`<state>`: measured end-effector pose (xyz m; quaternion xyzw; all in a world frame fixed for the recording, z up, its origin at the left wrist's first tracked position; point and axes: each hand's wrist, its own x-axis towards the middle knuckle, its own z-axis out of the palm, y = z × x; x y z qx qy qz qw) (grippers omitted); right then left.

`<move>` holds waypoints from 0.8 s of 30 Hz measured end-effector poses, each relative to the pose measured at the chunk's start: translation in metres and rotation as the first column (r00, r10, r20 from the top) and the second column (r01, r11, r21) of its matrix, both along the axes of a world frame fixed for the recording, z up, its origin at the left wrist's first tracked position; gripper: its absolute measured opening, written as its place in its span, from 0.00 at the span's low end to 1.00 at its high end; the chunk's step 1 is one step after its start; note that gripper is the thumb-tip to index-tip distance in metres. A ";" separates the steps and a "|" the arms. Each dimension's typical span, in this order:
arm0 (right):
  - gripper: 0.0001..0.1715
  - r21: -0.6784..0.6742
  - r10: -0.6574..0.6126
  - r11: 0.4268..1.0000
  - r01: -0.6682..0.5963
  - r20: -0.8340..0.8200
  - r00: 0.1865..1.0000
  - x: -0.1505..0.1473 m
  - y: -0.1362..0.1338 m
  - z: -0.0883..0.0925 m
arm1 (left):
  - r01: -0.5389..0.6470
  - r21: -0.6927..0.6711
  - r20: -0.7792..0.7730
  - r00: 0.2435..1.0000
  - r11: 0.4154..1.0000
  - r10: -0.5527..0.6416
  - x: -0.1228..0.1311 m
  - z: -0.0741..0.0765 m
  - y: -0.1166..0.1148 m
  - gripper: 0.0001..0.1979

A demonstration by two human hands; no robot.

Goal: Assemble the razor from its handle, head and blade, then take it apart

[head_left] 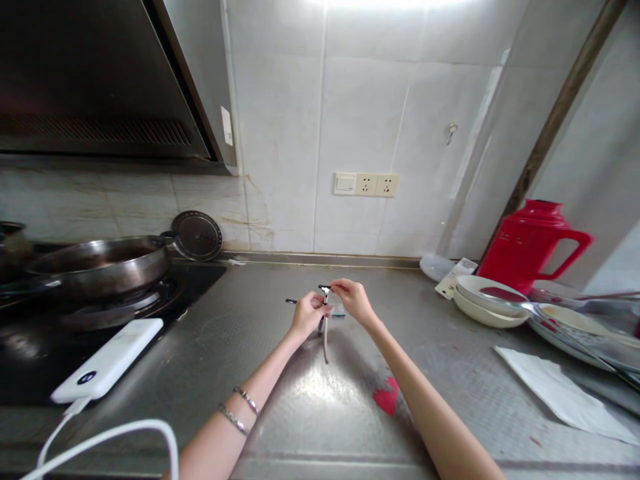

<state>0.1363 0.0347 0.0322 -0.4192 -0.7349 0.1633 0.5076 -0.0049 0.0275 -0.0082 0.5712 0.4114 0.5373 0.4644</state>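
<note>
Black-topped tool point(325, 295) in hands point(306, 313) point(355, 301), metal counter point(400, 313)

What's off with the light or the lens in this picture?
Head view: the light along the top edge is blown out; head view: glare whitens the steel counter below the hands; head view: wide-lens distortion seems to tilt the red thermos; head view: the small T-shaped tool shows too small for fine detail.

I count my two hands point(305, 317) point(356, 300), two bracelets point(233, 419) on my left arm, one switch point(345, 183) and two sockets point(366, 185) at twelve o'clock — plus one red thermos point(523, 240) at two o'clock.
</note>
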 end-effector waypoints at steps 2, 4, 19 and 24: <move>0.12 0.001 -0.008 1.000 0.008 0.007 1.000 0.000 -0.001 0.000 | -0.006 0.005 -0.007 1.000 1.000 0.006 0.000 -0.001 0.001 0.11; 0.12 0.003 -0.006 1.000 0.006 0.014 1.000 -0.001 -0.002 0.000 | -0.013 0.014 -0.013 1.000 1.000 0.013 -0.001 -0.003 0.001 0.11; 0.13 0.006 0.054 0.999 -0.054 -0.044 0.998 0.003 0.004 -0.005 | -0.006 0.009 0.052 0.999 1.000 0.006 0.000 0.005 -0.001 0.12; 0.14 -0.031 0.080 0.996 -0.082 -0.065 0.995 0.003 0.002 -0.003 | -0.014 0.010 0.073 0.997 1.000 0.014 -0.001 0.010 -0.004 0.10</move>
